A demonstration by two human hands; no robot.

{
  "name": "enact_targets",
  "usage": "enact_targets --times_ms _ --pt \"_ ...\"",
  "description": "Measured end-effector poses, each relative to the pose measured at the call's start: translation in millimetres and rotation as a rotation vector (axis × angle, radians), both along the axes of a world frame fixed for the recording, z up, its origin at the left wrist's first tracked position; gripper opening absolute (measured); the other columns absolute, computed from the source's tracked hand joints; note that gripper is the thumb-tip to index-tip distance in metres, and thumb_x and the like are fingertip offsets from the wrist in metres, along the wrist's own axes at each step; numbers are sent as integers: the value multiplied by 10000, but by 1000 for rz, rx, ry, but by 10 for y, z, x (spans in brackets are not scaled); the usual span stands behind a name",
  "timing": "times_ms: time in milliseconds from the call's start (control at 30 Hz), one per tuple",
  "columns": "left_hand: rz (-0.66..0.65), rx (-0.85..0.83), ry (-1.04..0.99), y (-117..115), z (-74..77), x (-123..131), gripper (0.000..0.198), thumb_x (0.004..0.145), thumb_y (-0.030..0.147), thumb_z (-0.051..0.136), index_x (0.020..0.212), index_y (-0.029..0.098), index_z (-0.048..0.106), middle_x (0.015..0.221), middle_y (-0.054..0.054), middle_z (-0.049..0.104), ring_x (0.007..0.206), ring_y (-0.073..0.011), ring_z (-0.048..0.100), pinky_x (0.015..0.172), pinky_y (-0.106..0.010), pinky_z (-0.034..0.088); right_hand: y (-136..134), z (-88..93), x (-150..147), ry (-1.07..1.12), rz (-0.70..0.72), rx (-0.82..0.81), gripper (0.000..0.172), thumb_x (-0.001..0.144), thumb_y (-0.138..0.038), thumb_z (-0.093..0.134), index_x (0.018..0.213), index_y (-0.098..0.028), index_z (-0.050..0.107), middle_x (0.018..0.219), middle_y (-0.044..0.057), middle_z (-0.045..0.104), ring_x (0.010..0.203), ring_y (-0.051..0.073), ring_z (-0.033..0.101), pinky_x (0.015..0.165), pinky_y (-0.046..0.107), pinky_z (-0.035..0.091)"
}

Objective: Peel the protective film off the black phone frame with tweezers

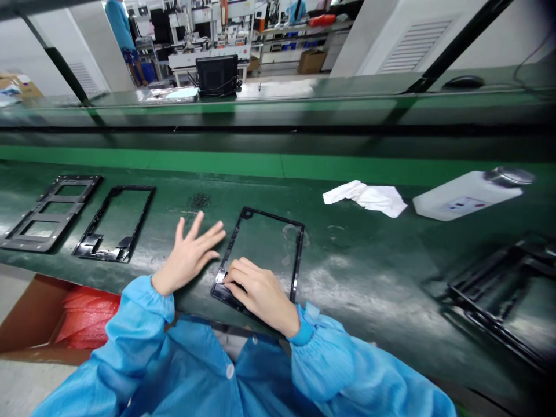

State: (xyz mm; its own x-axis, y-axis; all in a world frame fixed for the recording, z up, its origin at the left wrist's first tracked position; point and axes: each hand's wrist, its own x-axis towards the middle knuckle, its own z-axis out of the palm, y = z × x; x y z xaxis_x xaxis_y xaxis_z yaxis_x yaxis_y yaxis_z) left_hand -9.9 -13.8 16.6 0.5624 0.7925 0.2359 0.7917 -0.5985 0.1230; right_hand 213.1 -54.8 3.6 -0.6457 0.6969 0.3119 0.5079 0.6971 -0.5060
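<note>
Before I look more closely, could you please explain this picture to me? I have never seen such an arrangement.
No machine is working here: it is a person using two bare hands. The one picture comes from a camera worn on the head, looking forward and down. On the green bench, a thin dark frame lies in front of the person. The right hand is at its near left corner; whether it pinches something small, I cannot tell. The left hand is open beside the frame, with nothing visible in it. Further left lie a similar frame and a grey plate with openings. To the right are a crumpled white cloth, a white bottle and blurred dark parts.
</note>
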Motion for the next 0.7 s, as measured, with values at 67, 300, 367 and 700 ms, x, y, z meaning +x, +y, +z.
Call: enact_targets --times_ms 67,300,367,700 --pt "-104 -71 29 -58 -68 75 459 1021 317 383 1476 288 330 1499 -18 383 1470 -266 5 1131 -636 -24 -8 -3 -8 -11 20 17 144 974 -190 471 871 -196 572 897 37 595 827 165 534 647 271 427" --pt "-147 -135 -10 -58 -147 101 488 1023 348 383 1496 306 272 1470 -28 428 1469 -255 59 1101 -655 -110 -34 -5 -46 -27 16 75 206 997 -191 406 869 -190 568 905 55 595 795 179 520 635 295 430" --pt "-150 -143 -7 -46 -133 96 487 1024 355 378 1497 306 269 1473 -23 422 1469 -256 55 1091 -658 -135 -37 -12 -57 -33 16 99 222 1005 -196 390 880 -186 573 896 59 596 781 179 515 628 296 425" --pt "-132 -174 -47 -52 -90 118 458 1021 345 400 1472 311 328 1448 -23 456 1467 -253 83 1084 -665 -141 -3 7 -29 -37 122 67 279 1025 -214 359 880 -179 595 873 48 599 815 166 509 640 268 420"
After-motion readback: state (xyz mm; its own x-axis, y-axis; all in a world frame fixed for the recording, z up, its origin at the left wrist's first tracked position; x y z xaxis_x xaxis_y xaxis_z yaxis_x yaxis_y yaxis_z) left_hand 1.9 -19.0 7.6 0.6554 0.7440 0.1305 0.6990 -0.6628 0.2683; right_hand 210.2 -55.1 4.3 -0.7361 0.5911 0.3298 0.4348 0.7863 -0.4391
